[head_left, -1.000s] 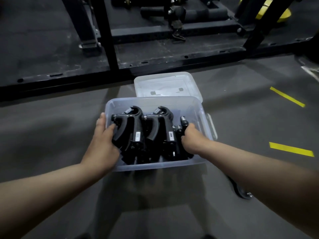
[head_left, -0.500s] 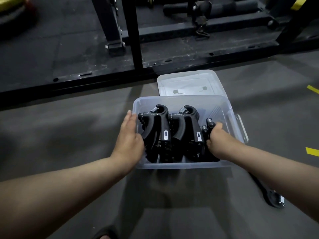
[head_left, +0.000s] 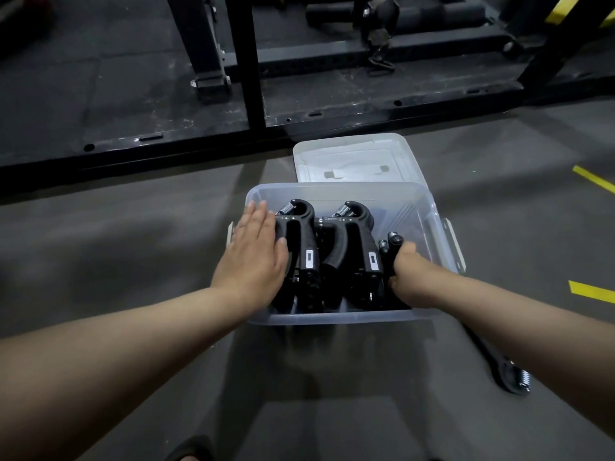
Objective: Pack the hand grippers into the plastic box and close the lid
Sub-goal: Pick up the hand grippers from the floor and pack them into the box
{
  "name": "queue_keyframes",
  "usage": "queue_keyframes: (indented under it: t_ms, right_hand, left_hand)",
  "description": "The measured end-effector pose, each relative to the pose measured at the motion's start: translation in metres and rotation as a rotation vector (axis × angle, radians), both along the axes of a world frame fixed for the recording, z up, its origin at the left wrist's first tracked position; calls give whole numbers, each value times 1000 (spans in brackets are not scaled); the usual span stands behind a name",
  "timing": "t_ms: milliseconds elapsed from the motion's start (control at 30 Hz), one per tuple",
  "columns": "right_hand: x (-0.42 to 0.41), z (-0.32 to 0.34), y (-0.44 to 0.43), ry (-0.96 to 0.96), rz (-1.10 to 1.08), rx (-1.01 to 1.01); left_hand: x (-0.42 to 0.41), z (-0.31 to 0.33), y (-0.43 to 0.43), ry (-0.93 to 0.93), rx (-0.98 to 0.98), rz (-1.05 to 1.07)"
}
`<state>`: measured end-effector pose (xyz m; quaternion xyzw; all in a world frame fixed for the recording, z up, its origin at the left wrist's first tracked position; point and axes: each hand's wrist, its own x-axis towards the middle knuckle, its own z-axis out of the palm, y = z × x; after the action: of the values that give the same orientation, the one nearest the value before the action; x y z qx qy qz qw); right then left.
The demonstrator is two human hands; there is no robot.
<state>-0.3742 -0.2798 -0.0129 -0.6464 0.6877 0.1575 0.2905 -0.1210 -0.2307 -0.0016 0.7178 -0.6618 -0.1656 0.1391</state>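
A clear plastic box (head_left: 412,207) stands on the grey floor with several black hand grippers (head_left: 352,241) packed upright inside, springs toward the far wall. My left hand (head_left: 256,257) lies flat with fingers extended on the leftmost gripper (head_left: 299,227) at the box's left side. My right hand (head_left: 404,272) is inside the box at the right, fingers closed around another black hand gripper (head_left: 391,244) standing next to the packed ones. The translucent lid (head_left: 352,158) lies flat on the floor just behind the box. One more hand gripper (head_left: 509,374) lies on the floor to the right, under my right forearm.
A black steel gym rack base (head_left: 266,124) runs across the floor behind the lid, with dark rubber mats beyond it. Yellow tape marks (head_left: 589,291) are on the floor at the right. A foot (head_left: 189,450) shows at the bottom edge.
My left hand has flattened and shifted forward on top of the left gripper. My right hand stays closed on the gripper at the right. The view has panned left.
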Motion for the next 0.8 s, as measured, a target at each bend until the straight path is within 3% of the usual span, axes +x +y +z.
queue_keyframes:
  t_ms: [167,200,233,300,433,467,800]
  right_hand:
    - [3,10,-9,-23,135,111]
    - [10,12,-3,80,190,137]
    - [13,13,2,290,386,200]
    - [14,10,8,560,682,144]
    - [8,15,1,266,311,155]
    - [6,17,-1,205,307,143]
    - [12,22,-18,316,435,331]
  left_hand:
    - [0,3,7,-47,72,43]
    - [1,2,8,-48,81,41]
    - [2,1,9,-44,79,37]
    - [2,-2,9,-46,55,29]
    - [1,-4,8,-70,30,23]
    - [1,-5,8,-74,30,24]
    - [-2,-3,10,-88,44,37]
